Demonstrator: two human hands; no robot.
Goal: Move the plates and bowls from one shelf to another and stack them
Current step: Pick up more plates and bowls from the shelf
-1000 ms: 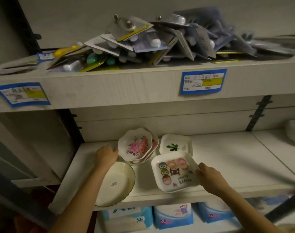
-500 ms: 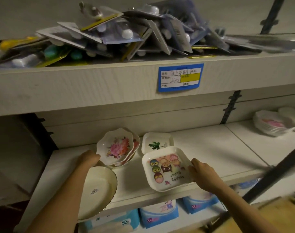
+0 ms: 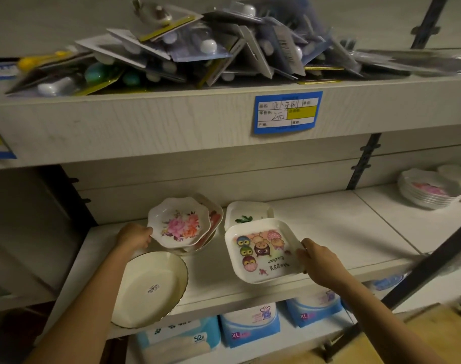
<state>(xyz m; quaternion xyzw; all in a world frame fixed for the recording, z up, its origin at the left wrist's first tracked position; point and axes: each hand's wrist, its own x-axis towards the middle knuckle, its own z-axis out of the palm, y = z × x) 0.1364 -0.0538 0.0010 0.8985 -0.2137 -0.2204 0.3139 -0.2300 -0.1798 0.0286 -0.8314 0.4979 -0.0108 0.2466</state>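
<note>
On the middle shelf (image 3: 329, 232) my left hand (image 3: 134, 237) grips the left rim of a scalloped flower dish (image 3: 179, 223), which tops a small pile of similar dishes. My right hand (image 3: 320, 261) holds the right edge of a square owl plate (image 3: 260, 250), tilted up and partly covering a square leaf plate (image 3: 246, 212) behind it. A plain cream round plate (image 3: 150, 287) lies at the shelf's front left, overhanging the edge under my left forearm. A stack of flower dishes (image 3: 427, 191) stands on the neighbouring shelf section at the far right.
The upper shelf carries a heap of blister-packed goods (image 3: 197, 48) and a blue price label (image 3: 287, 112) on its front. Blue and white packs (image 3: 250, 325) fill the shelf below. A dark diagonal bar (image 3: 434, 269) crosses at right.
The view has swung right, bringing the far-right dish stack into sight. My left hand moved from the cream plate's rim to the flower dish. My right hand has tilted the owl plate up.
</note>
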